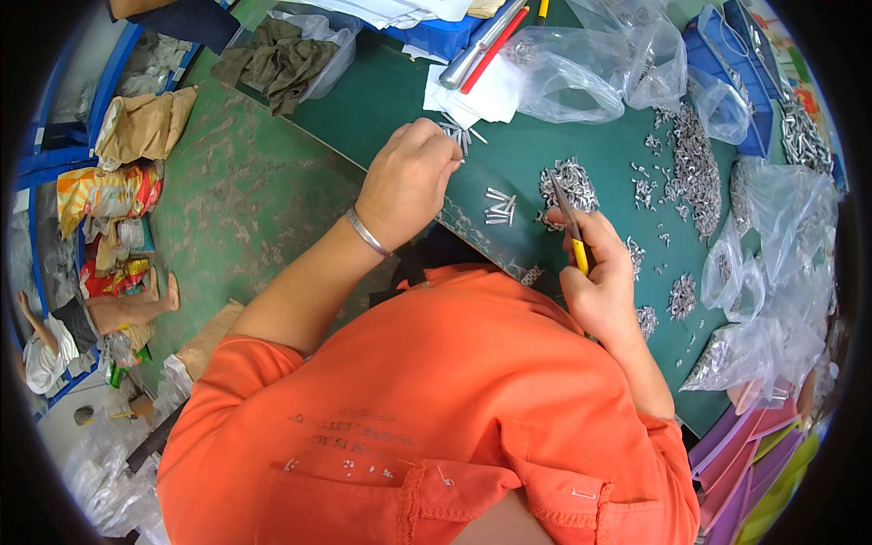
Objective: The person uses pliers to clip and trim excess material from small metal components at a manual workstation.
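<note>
My left hand, a metal bangle on its wrist, is at the near edge of the green table, fingers curled and pressed together. Its fingertips are beside a small heap of slim silver pins, and whatever they pinch is hidden. In my right hand is a slim pointed metal tool with a yellow handle. Its dark tip points away from me, over a pile of small silver metal parts. Between my hands lies a small group of silver pins.
Loose metal parts spread across the right side, with clear plastic bags beyond. Another bag, white paper, a red pencil-like stick and a bin with dark cloth lie at the far side. Another person's legs show at left.
</note>
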`<state>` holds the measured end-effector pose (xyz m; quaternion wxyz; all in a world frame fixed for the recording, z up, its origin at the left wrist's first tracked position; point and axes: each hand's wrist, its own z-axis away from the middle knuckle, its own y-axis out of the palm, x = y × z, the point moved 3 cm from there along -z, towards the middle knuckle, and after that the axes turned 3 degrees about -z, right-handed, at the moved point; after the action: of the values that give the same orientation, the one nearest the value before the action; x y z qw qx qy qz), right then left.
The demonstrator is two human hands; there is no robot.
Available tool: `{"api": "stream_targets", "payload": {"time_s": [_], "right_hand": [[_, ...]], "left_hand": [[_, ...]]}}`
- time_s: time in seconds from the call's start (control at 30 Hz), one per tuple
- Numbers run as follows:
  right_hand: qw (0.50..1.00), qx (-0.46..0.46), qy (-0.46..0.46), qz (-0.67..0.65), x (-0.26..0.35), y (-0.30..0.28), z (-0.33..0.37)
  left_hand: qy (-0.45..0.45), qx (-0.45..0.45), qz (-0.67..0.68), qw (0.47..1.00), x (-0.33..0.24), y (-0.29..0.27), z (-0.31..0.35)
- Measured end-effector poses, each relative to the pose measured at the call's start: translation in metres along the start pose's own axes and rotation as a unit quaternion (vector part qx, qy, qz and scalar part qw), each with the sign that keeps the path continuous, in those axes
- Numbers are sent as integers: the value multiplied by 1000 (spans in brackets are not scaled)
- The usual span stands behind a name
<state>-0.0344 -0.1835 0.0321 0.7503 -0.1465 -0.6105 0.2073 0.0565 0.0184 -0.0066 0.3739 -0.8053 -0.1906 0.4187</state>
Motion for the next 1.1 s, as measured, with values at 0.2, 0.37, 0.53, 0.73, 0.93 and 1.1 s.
{"api": "stream_targets", "payload": {"time_s": [0.2,0.37,0.53,0.73,0.93,1.1], "right_hand": [[1000,4,11,-13,-1,0,-1],[999,20,-21,-23,3,4,-4],[998,58,-23,-23,4,8,-5],[997,52,-57,0,10,8,-5],[995,63,-79,-6,10,12,-6],[993,81,-85,-30,13,13,-5]], "left_hand": [[-93,-4,95,991,1,-9,-4],[-274,29,440,855,-3,-4,4],[-326,55,553,764,-15,-1,10],[-388,62,656,645,-23,0,16],[-366,70,687,624,-28,-2,17],[-353,82,690,626,-30,1,18]]}}
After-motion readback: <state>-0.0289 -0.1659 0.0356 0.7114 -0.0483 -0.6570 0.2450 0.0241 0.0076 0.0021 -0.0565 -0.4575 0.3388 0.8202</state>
